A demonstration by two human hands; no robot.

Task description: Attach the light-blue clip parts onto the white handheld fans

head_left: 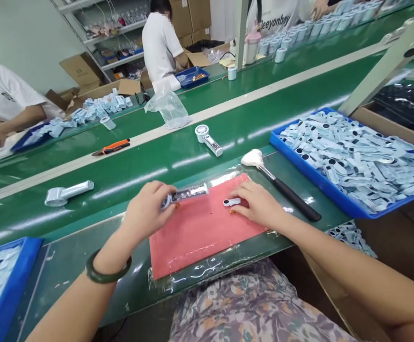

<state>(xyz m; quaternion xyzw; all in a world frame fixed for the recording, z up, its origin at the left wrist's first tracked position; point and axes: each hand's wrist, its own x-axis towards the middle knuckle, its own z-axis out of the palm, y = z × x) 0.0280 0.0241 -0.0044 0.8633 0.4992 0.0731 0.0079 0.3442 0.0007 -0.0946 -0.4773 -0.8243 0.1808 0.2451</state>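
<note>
My left hand point(149, 206) is closed round the head end of what looks like a small handheld fan point(189, 192). The fan's open handle, with dark inner parts showing, points right above a red mat point(200, 237). Between the fingertips of my right hand point(258, 202) is a pale handle cover point(231, 202) with a black oval spot at its end. The cover is just right of the fan's handle, apart from it. Beside my right hand lies a mallet point(292, 194) with a black grip and a white-wrapped head.
A blue tray point(362, 209) heaped with similar covers stands right; another blue tray point(13, 280) is at left. On the green belt point(139, 166) lie another open fan point(209, 140), a silvery-white fan point(68, 192), orange-handled pliers point(112, 147) and a plastic bag point(169, 109). Co-workers point(160, 45) are opposite.
</note>
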